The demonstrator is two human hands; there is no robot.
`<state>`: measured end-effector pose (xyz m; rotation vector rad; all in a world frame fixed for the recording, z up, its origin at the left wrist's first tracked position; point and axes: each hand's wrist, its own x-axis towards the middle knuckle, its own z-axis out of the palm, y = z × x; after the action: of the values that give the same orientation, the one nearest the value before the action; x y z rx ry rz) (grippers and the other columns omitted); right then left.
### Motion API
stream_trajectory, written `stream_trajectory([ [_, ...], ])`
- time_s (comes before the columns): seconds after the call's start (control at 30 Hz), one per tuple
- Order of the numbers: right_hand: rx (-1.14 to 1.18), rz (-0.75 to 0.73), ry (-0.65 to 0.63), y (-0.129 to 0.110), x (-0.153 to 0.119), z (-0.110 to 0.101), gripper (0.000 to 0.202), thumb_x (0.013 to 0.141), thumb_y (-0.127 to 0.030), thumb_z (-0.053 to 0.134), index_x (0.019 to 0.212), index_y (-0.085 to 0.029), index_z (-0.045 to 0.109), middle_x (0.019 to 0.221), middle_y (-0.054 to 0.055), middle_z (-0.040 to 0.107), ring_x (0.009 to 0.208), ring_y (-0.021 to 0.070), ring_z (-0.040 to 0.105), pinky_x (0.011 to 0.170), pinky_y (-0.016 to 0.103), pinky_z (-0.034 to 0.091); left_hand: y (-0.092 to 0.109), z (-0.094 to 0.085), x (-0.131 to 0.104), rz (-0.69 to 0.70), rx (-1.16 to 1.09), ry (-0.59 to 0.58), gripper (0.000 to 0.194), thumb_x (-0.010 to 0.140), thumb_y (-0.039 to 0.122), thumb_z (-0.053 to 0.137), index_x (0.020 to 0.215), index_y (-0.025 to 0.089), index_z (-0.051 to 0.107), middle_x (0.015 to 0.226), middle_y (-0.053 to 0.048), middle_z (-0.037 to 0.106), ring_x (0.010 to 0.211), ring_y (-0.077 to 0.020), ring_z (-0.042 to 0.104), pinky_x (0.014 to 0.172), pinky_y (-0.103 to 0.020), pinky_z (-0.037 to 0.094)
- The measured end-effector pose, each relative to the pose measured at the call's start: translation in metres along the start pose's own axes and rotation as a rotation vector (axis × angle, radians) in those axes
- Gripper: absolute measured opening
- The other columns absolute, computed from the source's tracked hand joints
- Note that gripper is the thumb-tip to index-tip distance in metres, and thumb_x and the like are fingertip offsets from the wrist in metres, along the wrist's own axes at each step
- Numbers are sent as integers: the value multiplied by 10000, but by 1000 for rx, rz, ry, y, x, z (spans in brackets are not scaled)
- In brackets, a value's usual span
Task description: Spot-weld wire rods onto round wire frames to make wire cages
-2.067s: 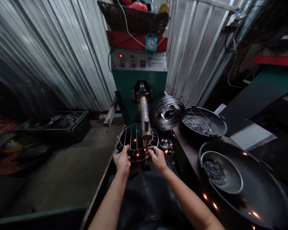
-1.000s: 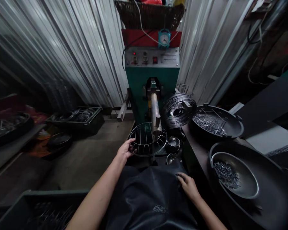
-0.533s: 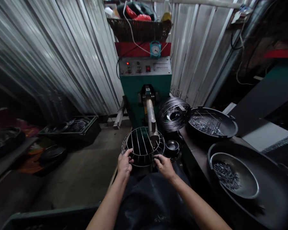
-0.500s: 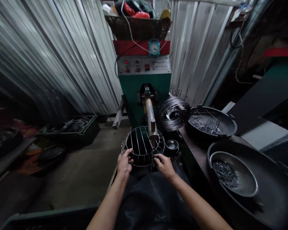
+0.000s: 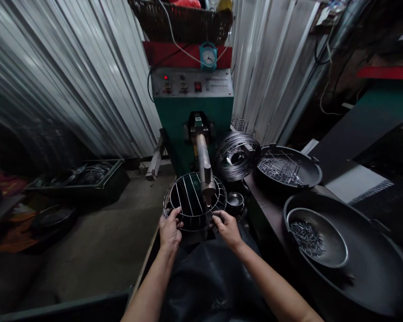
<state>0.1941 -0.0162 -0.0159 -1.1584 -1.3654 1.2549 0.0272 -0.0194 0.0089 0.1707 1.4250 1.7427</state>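
A round wire rack [image 5: 185, 215] with two rings and parallel bars sits under the metal arm [image 5: 204, 165] of a green machine. My left hand [image 5: 170, 230] grips its near left rim, thumb on top and fingers curled underneath. At the near right rim, close to the arm's tip, my right hand [image 5: 226, 228] is closed in a pinch. Whatever lies between those fingertips is too small and dark to make out. The arm's lower end reaches down over the right part of the rack, at or very near the rim.
A coil of wire [image 5: 237, 156] stands right of the arm. Further right are a black pan [image 5: 317, 179] of wire pieces and a larger pan [image 5: 372, 268] holding a metal bowl [image 5: 339, 255] of short metal pieces. A green crate [image 5: 116, 181] lies left; a control panel [image 5: 215, 85] faces me.
The camera view has shifted, so the machine and pans appear further left and slightly higher. Both hands stay at the rack's near rim, with the rack still under the arm.
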Motion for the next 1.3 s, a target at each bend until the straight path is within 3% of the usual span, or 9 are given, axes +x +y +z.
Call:
stream_trajectory([
  [0.37, 10, -76, -4, 5, 6, -1, 180, 785, -332, 522, 848, -177, 591, 691, 5, 639, 579, 146, 644, 549, 243, 493, -3, 2, 4, 5, -17, 2, 468, 402, 286, 747, 748, 189, 447, 567, 97, 388, 430, -32, 306, 384, -177, 237],
  [0.63, 18, -78, 14, -3, 14, 1, 178, 771, -332, 528, 816, -172, 589, 653, -2, 630, 559, 145, 640, 541, 237, 489, -5, 6, 16, -13, -29, 25, 476, 378, 292, 765, 714, 175, 448, 577, 91, 386, 430, -25, 273, 366, -178, 216],
  [0.97, 15, -60, -6, 3, 17, 1, 204, 785, -347, 528, 846, -169, 606, 686, 12, 645, 583, 156, 647, 558, 255, 510, -5, 7, 13, -29, -24, 55, 475, 353, 285, 766, 662, 178, 422, 561, 98, 366, 417, -17, 255, 347, -174, 214],
  [1.17, -119, -149, 84, 14, -15, -29, 351, 786, -363, 565, 1088, -184, 589, 985, 81, 676, 780, 193, 661, 745, 325, 532, -6, 7, 14, -22, -26, 51, 416, 388, 274, 745, 643, 175, 432, 546, 93, 383, 400, -26, 294, 342, -181, 241],
  [1.3, -220, -89, 136, 45, -45, -61, 336, 774, -416, 553, 981, -164, 632, 834, 80, 698, 666, 202, 657, 660, 331, 543, -4, 9, 14, 13, -33, 58, 389, 414, 276, 733, 632, 175, 427, 532, 100, 369, 389, -24, 279, 341, -183, 239],
])
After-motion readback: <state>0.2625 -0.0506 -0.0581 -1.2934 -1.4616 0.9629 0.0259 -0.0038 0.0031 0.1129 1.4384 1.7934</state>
